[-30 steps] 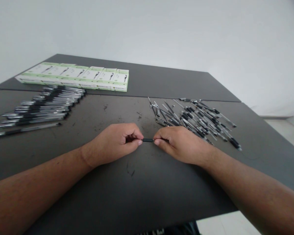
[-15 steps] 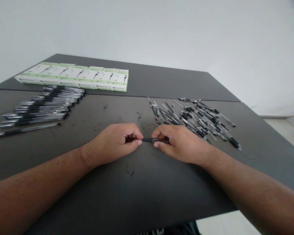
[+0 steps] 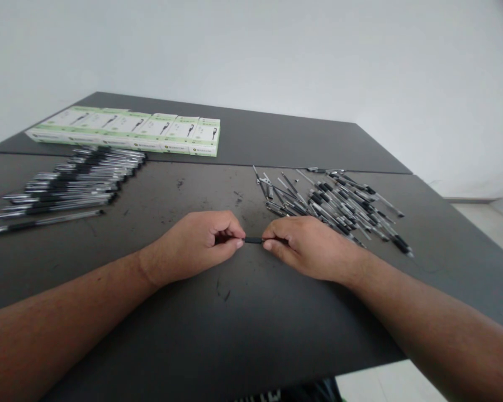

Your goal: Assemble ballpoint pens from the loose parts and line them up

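So, each hand's grip is pinched narrow on a slim, black, plastic-looking pen piece (image 3: 253,240), left hand (image 3: 201,239) at one end, right hand (image 3: 305,245) at the other, likely so both ends line up, centred over the flat dark-grey tabletop (image 3: 251,329). Loose clear-and-black plastic pen parts (image 3: 347,211) crowd the right hand's far side; more room toward the near edge

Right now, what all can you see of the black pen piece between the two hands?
The black pen piece is thin, with a matte dark sleeve that looks like rubber or plastic. It runs roughly level, left to right. The left hand pinches it on one side, the right hand on the other, thumb against fingers. The fingers partly hide it; whether it touches the table I can't tell.
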The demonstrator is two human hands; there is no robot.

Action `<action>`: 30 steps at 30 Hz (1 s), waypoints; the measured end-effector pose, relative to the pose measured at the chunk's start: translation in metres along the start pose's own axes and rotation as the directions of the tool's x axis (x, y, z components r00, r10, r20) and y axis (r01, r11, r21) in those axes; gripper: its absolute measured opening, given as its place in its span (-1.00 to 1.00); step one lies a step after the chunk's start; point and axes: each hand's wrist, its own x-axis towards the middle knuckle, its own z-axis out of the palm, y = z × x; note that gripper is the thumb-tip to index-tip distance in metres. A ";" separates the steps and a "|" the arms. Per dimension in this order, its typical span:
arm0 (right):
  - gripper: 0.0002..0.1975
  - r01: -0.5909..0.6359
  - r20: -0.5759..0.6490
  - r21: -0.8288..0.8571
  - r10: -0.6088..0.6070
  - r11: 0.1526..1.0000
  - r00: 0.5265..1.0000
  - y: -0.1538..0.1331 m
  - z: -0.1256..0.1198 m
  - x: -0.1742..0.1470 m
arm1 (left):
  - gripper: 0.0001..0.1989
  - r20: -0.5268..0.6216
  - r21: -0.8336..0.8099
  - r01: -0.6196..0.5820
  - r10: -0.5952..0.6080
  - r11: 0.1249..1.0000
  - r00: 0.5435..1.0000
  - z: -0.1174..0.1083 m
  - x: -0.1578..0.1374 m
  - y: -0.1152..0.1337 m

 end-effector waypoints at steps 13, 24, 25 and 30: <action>-0.80 -0.034 -0.034 0.050 0.036 0.998 0.999 0.000 0.000 0.000 | -0.86 0.010 -0.002 0.003 -0.003 1.000 1.000 0.000 0.000 -0.001; -0.83 -0.044 -0.039 0.055 0.046 0.998 0.998 0.001 0.001 0.000 | -0.87 0.008 0.007 -0.002 0.002 1.000 1.000 -0.001 0.000 -0.001; -0.84 -0.054 -0.034 0.048 0.055 0.997 0.998 0.001 0.001 0.000 | -0.87 0.010 0.009 -0.003 0.003 1.000 1.000 -0.001 0.000 -0.001; -0.75 0.005 0.017 -0.011 -0.005 1.000 1.000 0.001 0.001 0.000 | -0.88 0.007 0.003 -0.009 0.009 1.000 1.000 0.000 0.001 -0.001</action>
